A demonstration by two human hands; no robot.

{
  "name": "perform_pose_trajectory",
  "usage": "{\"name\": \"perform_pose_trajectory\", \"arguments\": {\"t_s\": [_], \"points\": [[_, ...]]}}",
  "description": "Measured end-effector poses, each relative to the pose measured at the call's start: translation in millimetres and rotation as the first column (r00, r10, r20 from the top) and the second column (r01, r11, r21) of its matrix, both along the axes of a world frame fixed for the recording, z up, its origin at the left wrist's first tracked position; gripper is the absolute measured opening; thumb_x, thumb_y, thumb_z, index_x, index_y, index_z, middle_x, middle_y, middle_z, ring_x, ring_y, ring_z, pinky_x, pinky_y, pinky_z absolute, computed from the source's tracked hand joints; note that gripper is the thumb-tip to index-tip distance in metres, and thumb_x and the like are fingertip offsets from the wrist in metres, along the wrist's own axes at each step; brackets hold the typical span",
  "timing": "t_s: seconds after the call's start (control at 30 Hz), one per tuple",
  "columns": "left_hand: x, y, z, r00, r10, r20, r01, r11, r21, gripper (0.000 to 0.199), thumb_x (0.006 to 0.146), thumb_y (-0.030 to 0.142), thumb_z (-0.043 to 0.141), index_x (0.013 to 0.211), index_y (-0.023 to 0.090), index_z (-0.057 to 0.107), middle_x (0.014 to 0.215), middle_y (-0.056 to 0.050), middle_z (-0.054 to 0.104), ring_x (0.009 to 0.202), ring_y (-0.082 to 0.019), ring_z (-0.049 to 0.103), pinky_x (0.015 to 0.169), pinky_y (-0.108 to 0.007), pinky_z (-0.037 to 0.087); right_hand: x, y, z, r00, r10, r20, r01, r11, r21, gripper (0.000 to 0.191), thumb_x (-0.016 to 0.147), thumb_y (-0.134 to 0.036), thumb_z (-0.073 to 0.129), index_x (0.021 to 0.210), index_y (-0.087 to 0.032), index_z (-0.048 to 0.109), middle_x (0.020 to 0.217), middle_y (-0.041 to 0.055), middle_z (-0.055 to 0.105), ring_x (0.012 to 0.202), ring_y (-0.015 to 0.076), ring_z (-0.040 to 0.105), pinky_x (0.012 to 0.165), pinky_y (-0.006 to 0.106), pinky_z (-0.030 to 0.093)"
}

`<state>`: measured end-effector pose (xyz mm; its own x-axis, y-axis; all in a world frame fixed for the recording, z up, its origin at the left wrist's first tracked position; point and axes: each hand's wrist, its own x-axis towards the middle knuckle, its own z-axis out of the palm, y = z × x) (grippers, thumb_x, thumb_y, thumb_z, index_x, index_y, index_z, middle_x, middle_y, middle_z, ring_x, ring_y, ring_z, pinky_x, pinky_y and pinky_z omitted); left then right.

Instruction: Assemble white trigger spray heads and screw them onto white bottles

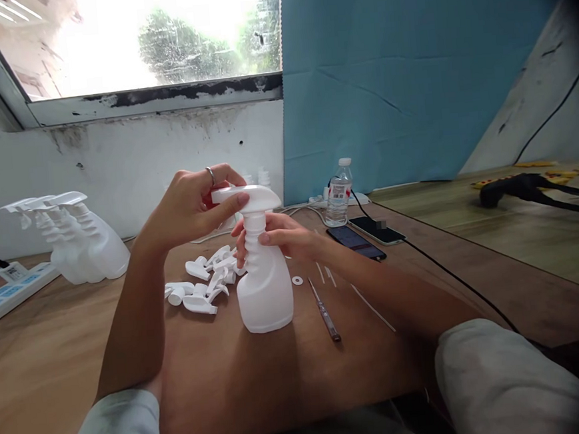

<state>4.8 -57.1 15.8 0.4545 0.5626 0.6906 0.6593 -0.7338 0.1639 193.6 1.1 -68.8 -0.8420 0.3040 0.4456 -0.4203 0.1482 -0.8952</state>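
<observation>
A white spray bottle (266, 299) stands upright on the brown table in front of me. Its white trigger spray head (256, 198) sits on top of the neck, and my left hand (203, 200) grips it with thumb and fingers. Lower down, my right hand (284, 236) is wrapped round the ribbed neck of the bottle. Behind and left of the bottle lies a pile of loose white spray heads (200, 297). To its right are a small white washer (297, 280) and a screwdriver (326, 313).
Several spray bottles with heads (83, 240) stand at the left beside a power strip (19, 292). Thin white tubes (374, 307) lie on the right. Beyond them are two phones (356, 242) and a clear water bottle (338, 196). A black cable (455, 281) crosses the table.
</observation>
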Motion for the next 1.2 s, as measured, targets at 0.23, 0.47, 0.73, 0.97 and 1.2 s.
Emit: {"name": "perform_pose_trajectory", "arguments": {"t_s": [0.23, 0.47, 0.73, 0.97, 1.2], "points": [[-1, -2, 1.1, 1.000, 0.004, -0.027, -0.005, 1.000, -0.021, 0.027, 0.087, 0.040, 0.057, 0.092, 0.016, 0.068, 0.050, 0.004, 0.056, 0.044, -0.007, 0.045, 0.047, -0.019, 0.034, -17, -10, -18.5, 0.983, -0.018, -0.185, -0.011, 0.988, -0.155, 0.035, 0.084, -0.032, 0.054, 0.113, -0.014, 0.051, 0.081, 0.0042, 0.059, 0.071, 0.0165, 0.058, 0.069, 0.035, 0.051], [-2, -5, 2.0, 1.000, 0.010, -0.005, -0.010, 0.999, -0.052, 0.027, 0.087, 0.040, 0.057, 0.094, 0.017, 0.069, 0.047, 0.006, 0.054, 0.041, -0.006, 0.044, 0.045, -0.017, 0.034, -18, -14, -14.8, 0.979, -0.056, -0.198, 0.020, 0.984, -0.178, 0.035, 0.088, -0.038, 0.044, 0.113, -0.015, 0.050, 0.077, 0.0034, 0.058, 0.065, 0.0162, 0.057, 0.062, 0.032, 0.048], [-4, -2, 0.7, 0.997, -0.072, -0.007, 0.070, 0.986, -0.148, 0.026, 0.088, 0.038, 0.058, 0.098, 0.018, 0.072, 0.045, 0.006, 0.052, 0.039, -0.005, 0.040, 0.041, -0.016, 0.033, -20, -19, -18.2, 0.975, -0.071, -0.212, 0.025, 0.976, -0.214, 0.034, 0.090, -0.040, 0.043, 0.113, -0.016, 0.050, 0.081, 0.0057, 0.061, 0.072, 0.0181, 0.060, 0.061, 0.031, 0.048], [-5, -4, 2.7, 0.993, -0.116, -0.021, 0.111, 0.977, -0.184, 0.028, 0.087, 0.036, 0.058, 0.081, 0.014, 0.074, 0.045, 0.004, 0.052, 0.039, -0.004, 0.040, 0.041, -0.015, 0.035, -21, -22, -19.0, 0.956, -0.236, -0.175, 0.204, 0.962, -0.182, 0.027, 0.085, -0.034, 0.063, 0.102, -0.018, 0.050, 0.077, 0.0011, 0.059, 0.065, 0.0138, 0.058, 0.063, 0.030, 0.050], [-9, -9, 4.8, 0.991, -0.131, -0.040, 0.118, 0.966, -0.228, 0.024, 0.087, 0.034, 0.060, 0.093, 0.015, 0.075, 0.043, 0.006, 0.048, 0.037, -0.004, 0.039, 0.037, -0.013, 0.032, -22, -29, -16.6, 0.957, -0.238, -0.168, 0.204, 0.959, -0.198, 0.029, 0.085, -0.040, 0.063, 0.097, -0.016, 0.052, 0.073, 0.0016, 0.057, 0.062, 0.0129, 0.055, 0.058, 0.028, 0.049]]}}
